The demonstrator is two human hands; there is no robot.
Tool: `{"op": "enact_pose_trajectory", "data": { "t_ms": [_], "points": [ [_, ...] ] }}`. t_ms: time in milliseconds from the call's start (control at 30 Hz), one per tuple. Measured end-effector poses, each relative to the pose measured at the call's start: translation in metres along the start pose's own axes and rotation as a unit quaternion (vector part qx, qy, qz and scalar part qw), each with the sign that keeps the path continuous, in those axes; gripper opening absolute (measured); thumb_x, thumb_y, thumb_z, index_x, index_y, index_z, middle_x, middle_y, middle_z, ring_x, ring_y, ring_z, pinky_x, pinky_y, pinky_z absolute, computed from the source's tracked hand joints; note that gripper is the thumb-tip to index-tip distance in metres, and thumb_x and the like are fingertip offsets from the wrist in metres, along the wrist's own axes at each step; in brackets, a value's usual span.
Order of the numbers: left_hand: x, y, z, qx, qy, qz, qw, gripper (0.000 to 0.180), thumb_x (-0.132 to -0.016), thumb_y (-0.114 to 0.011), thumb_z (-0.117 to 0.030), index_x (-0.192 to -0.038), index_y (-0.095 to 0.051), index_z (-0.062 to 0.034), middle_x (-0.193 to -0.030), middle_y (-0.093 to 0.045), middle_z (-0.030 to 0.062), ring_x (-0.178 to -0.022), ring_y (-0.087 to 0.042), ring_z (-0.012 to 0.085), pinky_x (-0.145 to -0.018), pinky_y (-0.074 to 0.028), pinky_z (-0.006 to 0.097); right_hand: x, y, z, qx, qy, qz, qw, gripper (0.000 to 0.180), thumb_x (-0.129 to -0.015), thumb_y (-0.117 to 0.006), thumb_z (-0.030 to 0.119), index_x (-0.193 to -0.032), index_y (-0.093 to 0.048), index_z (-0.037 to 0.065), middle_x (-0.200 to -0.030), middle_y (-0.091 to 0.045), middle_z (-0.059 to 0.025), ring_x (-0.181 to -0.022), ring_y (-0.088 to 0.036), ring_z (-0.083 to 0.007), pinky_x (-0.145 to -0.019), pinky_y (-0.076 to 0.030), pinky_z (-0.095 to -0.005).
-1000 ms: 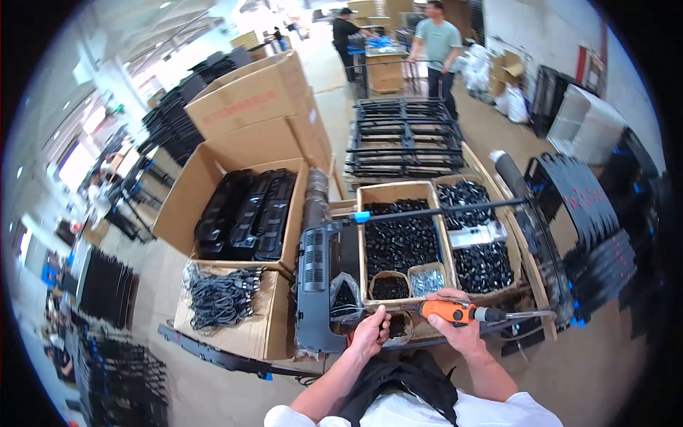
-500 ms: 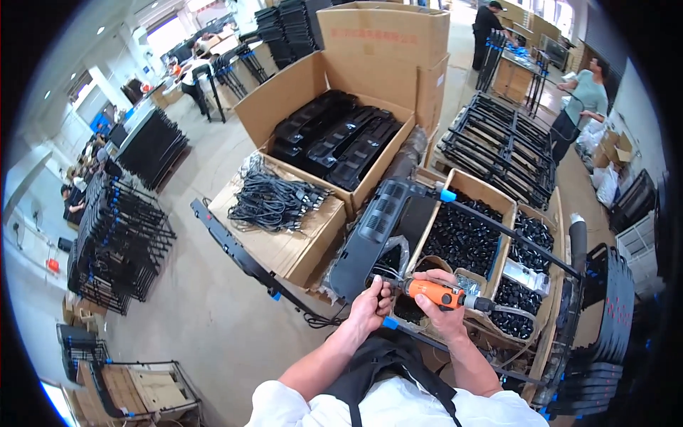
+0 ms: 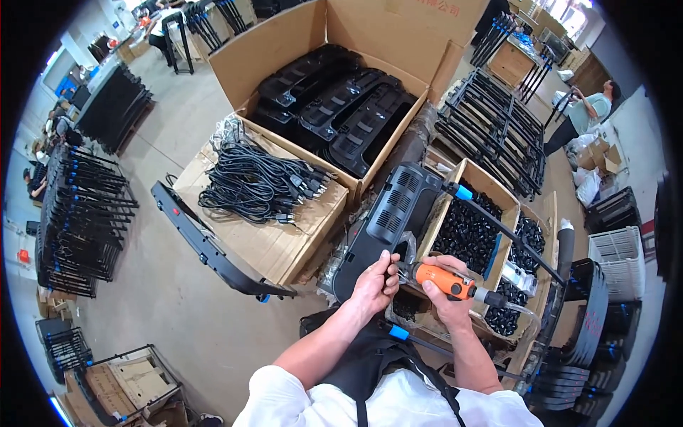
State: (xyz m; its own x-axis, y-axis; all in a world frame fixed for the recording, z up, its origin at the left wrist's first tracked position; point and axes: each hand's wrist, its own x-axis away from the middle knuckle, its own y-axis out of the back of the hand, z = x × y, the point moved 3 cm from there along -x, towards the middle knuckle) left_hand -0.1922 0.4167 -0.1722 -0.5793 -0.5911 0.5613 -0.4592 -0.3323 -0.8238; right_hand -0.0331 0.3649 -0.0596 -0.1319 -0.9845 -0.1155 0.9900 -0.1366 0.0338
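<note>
My right hand (image 3: pixel 452 304) is wrapped round an orange power screwdriver (image 3: pixel 440 279) with a hose running off its back end to the right. The driver's front end points left, toward my left hand (image 3: pixel 376 286). My left hand is closed in a pinch beside that tip; what its fingers hold is too small to make out. Beneath and just beyond both hands lies a black plastic housing (image 3: pixel 404 203) with a vented panel. A black frame with blue-capped tubes (image 3: pixel 509 231) surrounds the work spot.
Wooden bins hold many small black parts (image 3: pixel 469 231). To the left, coiled black cables (image 3: pixel 260 178) lie on a cardboard box (image 3: pixel 235 245); behind them an open carton (image 3: pixel 284 142) holds black housings. A curved black bar (image 3: pixel 206 245) leans out at the left. A person (image 3: pixel 590 110) stands far right.
My view has tilted and shifted, so the boxes appear larger and further left. Both hands stay close together, with the screwdriver still in my right hand.
</note>
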Motion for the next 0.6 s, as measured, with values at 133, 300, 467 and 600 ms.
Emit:
{"op": "enact_pose_trajectory", "data": {
  "t_ms": [133,300,467,600],
  "points": [
    [-0.01,-0.011,-0.03,0.022,-0.002,-0.02,1.0,0.037,-0.112,-0.057,-0.044,-0.123,-0.064,-0.0103,-0.079,-0.053,-0.0037,-0.06,-0.044,0.0081,-0.05,-0.034,0.023,-0.037,-0.022,-0.002,0.025,-0.019,-0.012,0.999,0.052,-0.093,-0.078,0.002,-0.138,-0.051,0.003,-0.133,-0.069,-0.0165,-0.124,-0.066,-0.0251,-0.111,-0.053,-0.0415],
    [-0.01,0.0,-0.05,-0.059,-0.022,-0.009,0.998,0.035,-0.116,-0.051,-0.034,-0.128,-0.063,-0.0031,-0.085,-0.058,-0.0013,-0.064,-0.049,0.0094,-0.053,-0.038,0.023,-0.086,-0.045,-0.011,0.04,-0.033,-0.026,0.998,0.053,-0.092,-0.077,-0.001,-0.138,-0.052,0.003,-0.133,-0.069,-0.0168,-0.125,-0.066,-0.025,-0.112,-0.052,-0.0415],
    [-0.005,0.02,-0.07,-0.106,-0.038,-0.043,0.993,0.029,-0.115,-0.05,-0.026,-0.128,-0.063,-0.0038,-0.083,-0.056,-0.0019,-0.062,-0.045,0.008,-0.052,-0.033,0.023,-0.123,-0.061,-0.022,0.076,-0.048,-0.013,0.996,0.052,-0.091,-0.078,-0.003,-0.138,-0.055,0.002,-0.13,-0.07,-0.0157,-0.125,-0.067,-0.0239,-0.111,-0.054,-0.0401],
    [-0.012,0.038,-0.105,-0.331,-0.187,-0.108,0.919,0.03,-0.113,-0.055,-0.028,-0.121,-0.073,-0.0053,-0.071,-0.054,-0.0024,-0.059,-0.046,0.007,-0.054,-0.04,0.026,-0.134,-0.073,-0.027,0.095,-0.051,0.005,0.994,0.051,-0.091,-0.078,-0.002,-0.137,-0.056,0.002,-0.129,-0.071,-0.0145,-0.122,-0.068,-0.023,-0.109,-0.055,-0.0382]
  ]
}}
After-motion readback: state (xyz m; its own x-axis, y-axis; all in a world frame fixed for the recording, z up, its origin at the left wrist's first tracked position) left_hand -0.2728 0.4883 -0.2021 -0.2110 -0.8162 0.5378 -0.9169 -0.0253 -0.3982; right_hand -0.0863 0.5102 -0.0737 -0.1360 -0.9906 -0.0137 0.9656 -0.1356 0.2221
